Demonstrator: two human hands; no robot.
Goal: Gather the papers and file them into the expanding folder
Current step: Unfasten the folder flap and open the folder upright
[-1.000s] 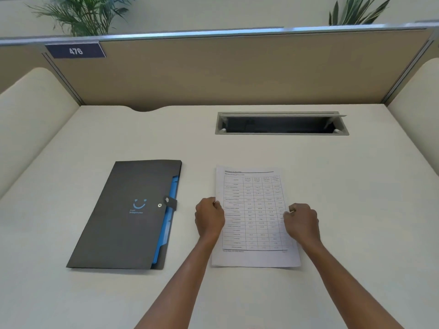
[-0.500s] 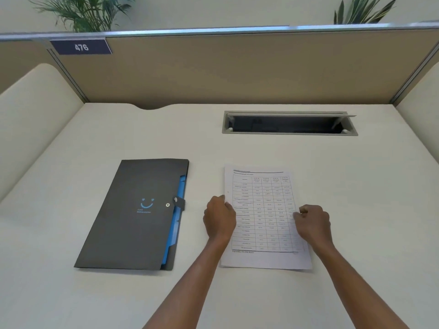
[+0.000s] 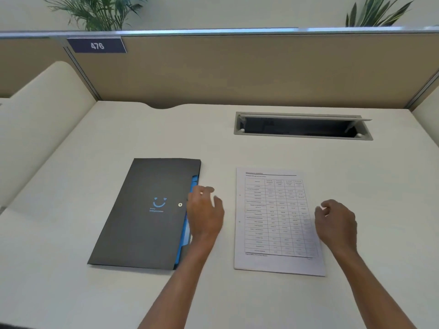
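Papers [image 3: 275,219] lay squared on the surface [image 3: 356,186], long axis running away from the person. Left hand [image 3: 205,214], fingers apart and empty, hovered at the closed expanding folder [image 3: 147,212] just leftward; right hand [image 3: 336,224] loosely curled, empty.

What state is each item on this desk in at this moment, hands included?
Expanding folder: closed, lying flat.
Papers: squared stack, flat on the desk, not yet filed.
Left hand: open, empty, at the folder's right edge over the clasp.
Right hand: loosely curled, holding nothing, at the papers' right edge.
Cable hatch: lid open.
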